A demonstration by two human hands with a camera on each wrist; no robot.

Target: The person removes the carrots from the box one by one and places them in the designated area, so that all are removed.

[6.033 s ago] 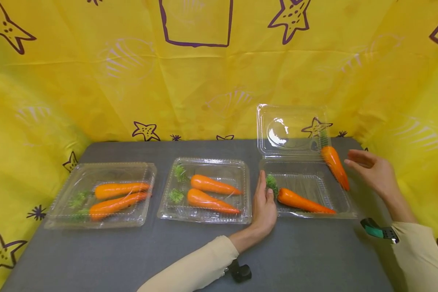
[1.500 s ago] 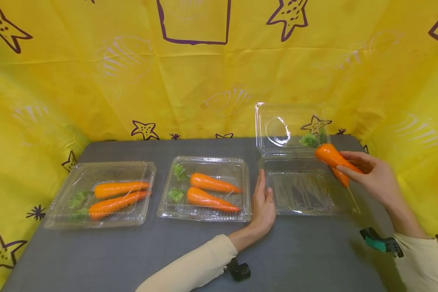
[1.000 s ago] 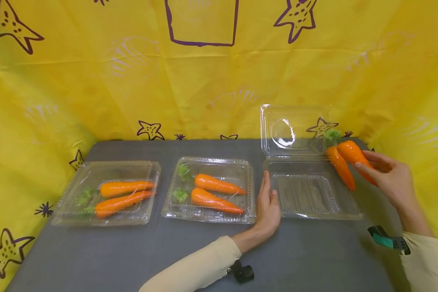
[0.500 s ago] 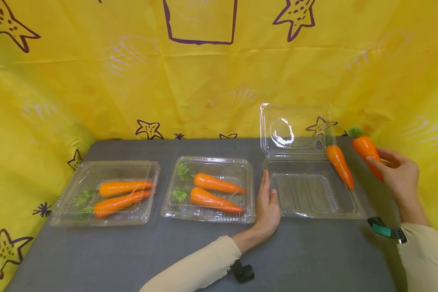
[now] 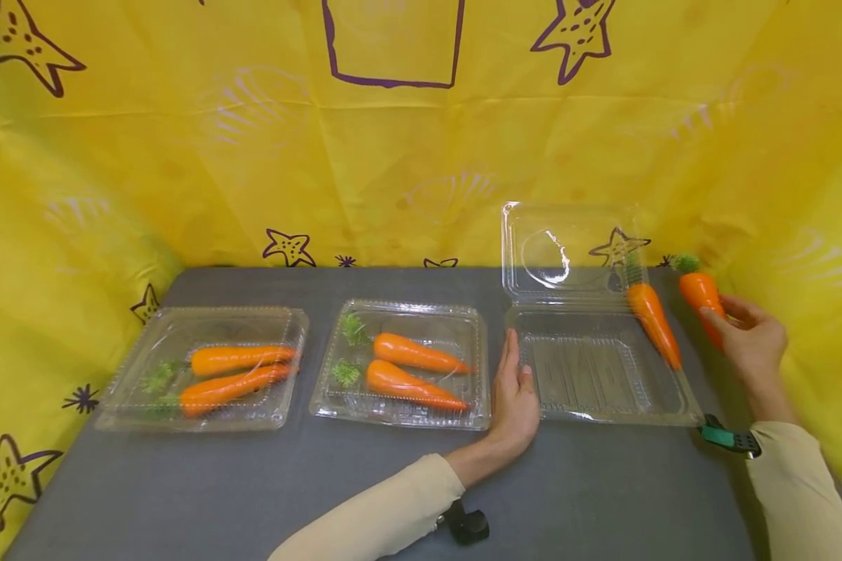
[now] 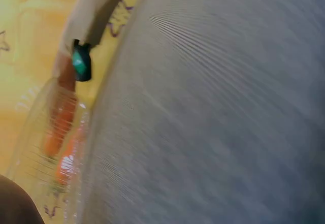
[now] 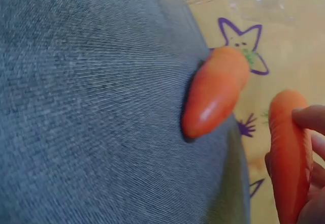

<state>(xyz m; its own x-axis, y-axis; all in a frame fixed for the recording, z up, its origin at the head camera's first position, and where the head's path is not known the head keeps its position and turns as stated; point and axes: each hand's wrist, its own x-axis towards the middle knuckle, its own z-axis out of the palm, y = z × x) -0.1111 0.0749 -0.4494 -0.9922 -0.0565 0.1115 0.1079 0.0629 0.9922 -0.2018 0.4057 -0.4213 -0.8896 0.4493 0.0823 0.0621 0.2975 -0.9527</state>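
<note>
At the right side of the table my right hand [image 5: 751, 343] pinches an orange carrot [image 5: 700, 290] with a green top between thumb and fingers. In the right wrist view this held carrot [image 7: 288, 148] points up beside a second carrot [image 7: 217, 89]. That second carrot [image 5: 654, 323] lies slanted along the right side of a clear plastic clamshell container [image 5: 582, 366], its top seen through the raised lid [image 5: 568, 234]. No carrot is inside that container. My left hand [image 5: 515, 401] rests against the container's left side, fingers straight.
A closed clear container [image 5: 401, 423] with two carrots [image 5: 417, 352] stands just left of my left hand. Farther left is another closed container [image 5: 189, 427], also with two carrots [image 5: 231, 358]. A yellow patterned cloth [image 5: 407, 156] surrounds the grey table [image 5: 568, 499] at back and sides.
Six seconds ago a carrot lay in the lidded-open container and my right hand was empty. My right hand now holds a carrot, carried rightward past the loose one. My left hand stays put.
</note>
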